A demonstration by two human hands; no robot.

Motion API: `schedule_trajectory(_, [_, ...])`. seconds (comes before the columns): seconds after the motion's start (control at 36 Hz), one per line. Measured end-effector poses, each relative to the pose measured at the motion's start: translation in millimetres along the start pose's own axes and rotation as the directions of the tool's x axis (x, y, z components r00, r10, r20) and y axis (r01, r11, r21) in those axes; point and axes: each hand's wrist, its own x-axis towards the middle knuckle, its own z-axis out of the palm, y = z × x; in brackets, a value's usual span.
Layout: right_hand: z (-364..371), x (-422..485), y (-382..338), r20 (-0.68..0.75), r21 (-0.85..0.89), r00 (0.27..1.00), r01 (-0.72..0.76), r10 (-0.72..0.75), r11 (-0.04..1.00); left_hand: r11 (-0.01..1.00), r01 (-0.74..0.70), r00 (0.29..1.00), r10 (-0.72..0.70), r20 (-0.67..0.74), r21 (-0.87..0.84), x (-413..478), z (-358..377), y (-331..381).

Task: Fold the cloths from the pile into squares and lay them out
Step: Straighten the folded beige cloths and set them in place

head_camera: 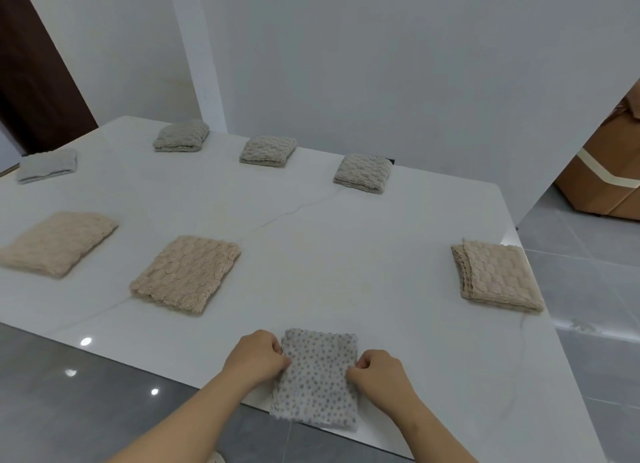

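Observation:
A grey dotted cloth [318, 376] lies folded at the near edge of the white table [311, 227], its lower end hanging over the edge. My left hand [256, 357] pinches its left side and my right hand [375, 372] pinches its right side. Folded cloths lie spread over the table: three grey-beige ones in the back row [181, 136] [267, 151] [363, 173], a pale grey one [46, 166] at far left, two beige ones [57, 242] [185, 274] in the middle row, and a beige one [497, 275] near the right edge.
A white wall stands behind the table. A brown cardboard box [606, 182] sits on the grey tiled floor at the right. A dark door [31, 81] is at the far left. The table's right edge runs close to the beige cloth there.

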Motion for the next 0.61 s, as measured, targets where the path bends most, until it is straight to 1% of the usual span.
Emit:
schedule_trajectory(0.25, [1,16,-3,-0.062,0.041,0.998,0.016,-0.013,0.999,0.997,-0.067,0.993,0.063,-0.104,-0.036,19,-5,9])
schedule_trajectory(0.61, [0,48,-19,-0.135,0.124,0.99,-0.024,0.041,0.992,0.995,-0.083,0.985,0.073,-0.158,-0.06,54,-20,26])
